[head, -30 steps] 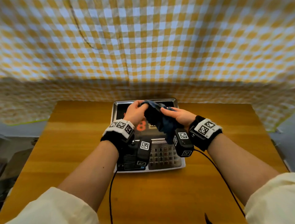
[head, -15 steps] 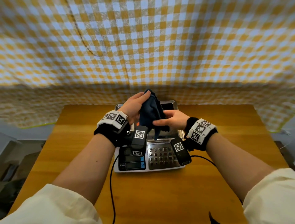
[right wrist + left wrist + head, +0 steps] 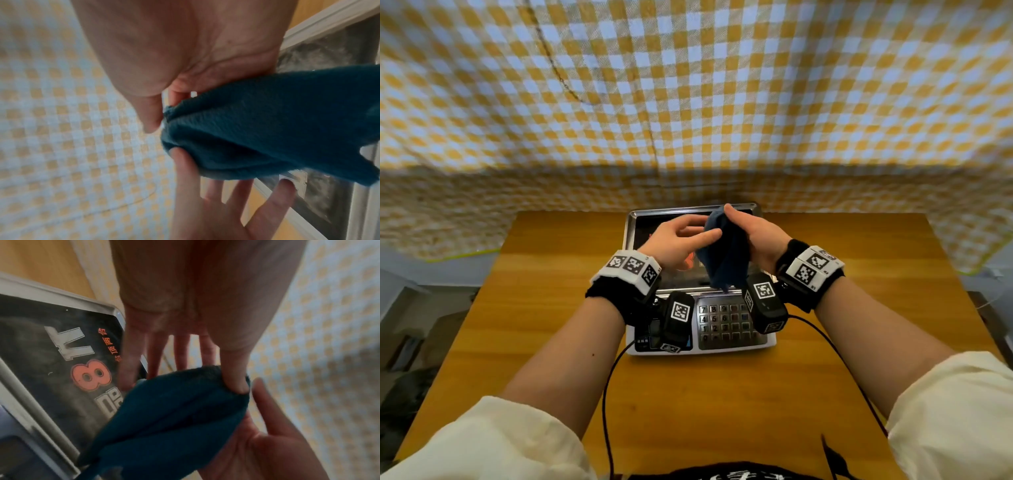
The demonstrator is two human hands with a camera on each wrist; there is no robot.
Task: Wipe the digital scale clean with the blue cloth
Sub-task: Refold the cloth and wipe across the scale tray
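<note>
The digital scale point(image 3: 722, 329) sits at the back middle of the table, its steel platter point(image 3: 61, 361) carrying a dusty black sticker with an orange 8. Above the platter hangs the bunched blue cloth point(image 3: 726, 260). My right hand point(image 3: 736, 219) pinches its top edge between thumb point(image 3: 152, 120) and curled fingers. My left hand point(image 3: 705, 229) is beside it with fingers straight and spread. Only its thumb point(image 3: 236, 382) presses into the cloth point(image 3: 174, 418). The cloth point(image 3: 267, 126) hides part of the platter point(image 3: 320, 203).
The wooden table point(image 3: 517, 308) has bare surface on both sides of the scale and in front. A yellow-and-white checked sheet point(image 3: 688, 102) hangs close behind the scale. Black cables point(image 3: 606, 394) run from the wrist cameras toward my body.
The cloth came up off the platter and got bunched. The left hand, gripping its top half a second ago, now has straight fingers. The right hand has shifted up to hold the top.
</note>
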